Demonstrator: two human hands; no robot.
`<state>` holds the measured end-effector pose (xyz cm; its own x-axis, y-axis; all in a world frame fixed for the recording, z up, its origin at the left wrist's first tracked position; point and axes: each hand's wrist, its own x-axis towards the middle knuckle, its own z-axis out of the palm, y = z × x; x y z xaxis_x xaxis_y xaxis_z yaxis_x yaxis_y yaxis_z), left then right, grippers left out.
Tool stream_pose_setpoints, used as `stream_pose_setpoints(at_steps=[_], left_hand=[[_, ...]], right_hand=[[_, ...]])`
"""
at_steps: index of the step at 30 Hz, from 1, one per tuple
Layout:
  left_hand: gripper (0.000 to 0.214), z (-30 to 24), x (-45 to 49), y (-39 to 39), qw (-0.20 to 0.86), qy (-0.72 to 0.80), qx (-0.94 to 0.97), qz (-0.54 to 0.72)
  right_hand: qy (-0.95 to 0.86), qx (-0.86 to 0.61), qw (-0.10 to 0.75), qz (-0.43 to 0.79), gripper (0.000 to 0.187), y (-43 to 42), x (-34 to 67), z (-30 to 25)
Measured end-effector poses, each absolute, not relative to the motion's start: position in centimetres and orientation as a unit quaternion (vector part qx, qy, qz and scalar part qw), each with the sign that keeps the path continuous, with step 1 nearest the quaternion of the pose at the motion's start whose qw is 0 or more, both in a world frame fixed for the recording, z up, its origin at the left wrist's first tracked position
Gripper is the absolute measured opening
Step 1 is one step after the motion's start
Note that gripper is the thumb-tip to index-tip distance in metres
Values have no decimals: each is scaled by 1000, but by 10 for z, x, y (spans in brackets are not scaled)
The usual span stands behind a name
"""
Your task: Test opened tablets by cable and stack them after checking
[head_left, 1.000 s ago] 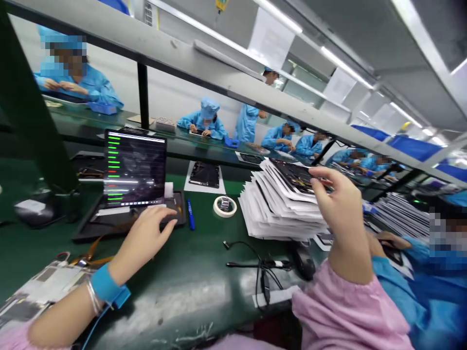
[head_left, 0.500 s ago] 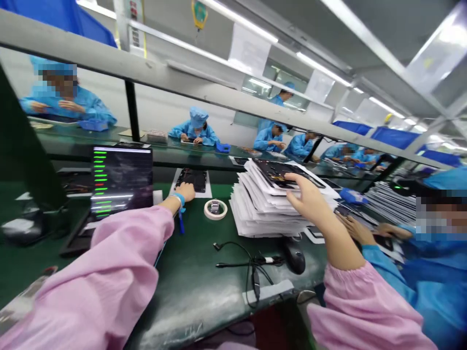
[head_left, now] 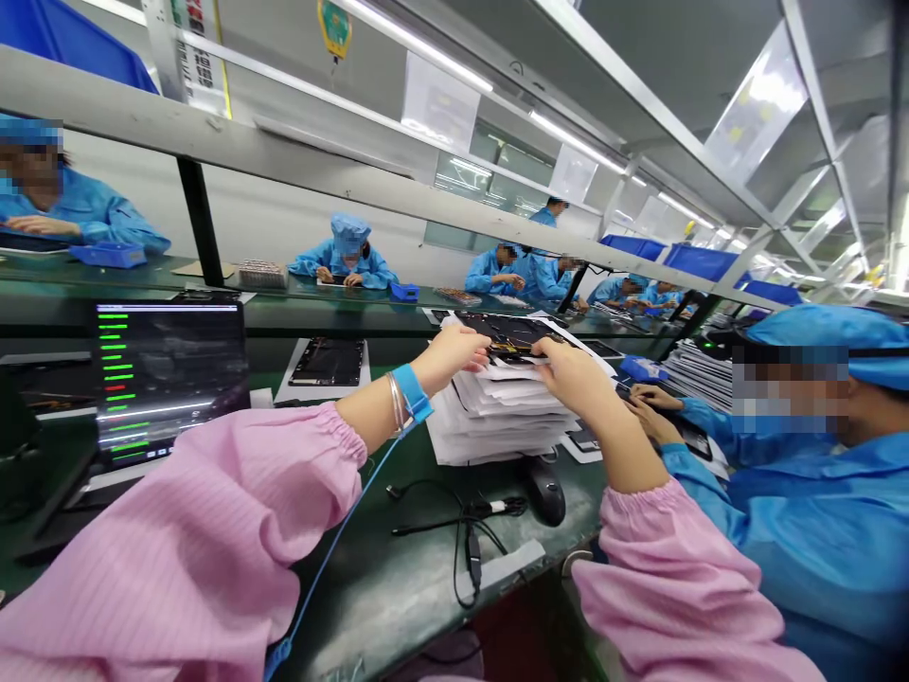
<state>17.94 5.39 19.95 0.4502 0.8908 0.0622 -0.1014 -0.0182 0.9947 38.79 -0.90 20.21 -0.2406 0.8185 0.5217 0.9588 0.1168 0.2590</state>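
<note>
Pink-sleeved, the left hand (head_left: 454, 352) has left the screen to join the right hand (head_left: 579, 374), both now pinching the top dark panel (head_left: 507, 333) on the white stack (head_left: 497, 417).

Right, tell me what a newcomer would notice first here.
Both hands meet on top of the tall stack of white sheets at centre: left hand and right hand grip the dark flat panel lying there. At left, a dark screen with green bars glows on the green bench.

A flat black rectangular panel on a white backing sheet (head_left: 515, 338) lies level as the top piece of a tall, slightly fanned stack of white sheets (head_left: 497, 417) beside a black computer mouse (head_left: 545, 491).
</note>
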Motion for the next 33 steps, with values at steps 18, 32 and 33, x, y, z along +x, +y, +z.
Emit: stream_pose_setpoints(at_steps=[18, 32, 33], left_hand=[[11, 238, 221, 69, 795, 278, 312, 440], [22, 241, 142, 22, 759, 237, 373, 478], [20, 237, 126, 10, 744, 237, 396, 483]], right_hand=[[-681, -571, 399, -224, 9, 8, 391, 228], [-722, -513, 453, -103, 39, -45, 333, 151], [-696, -538, 471, -72, 44, -45, 339, 154]])
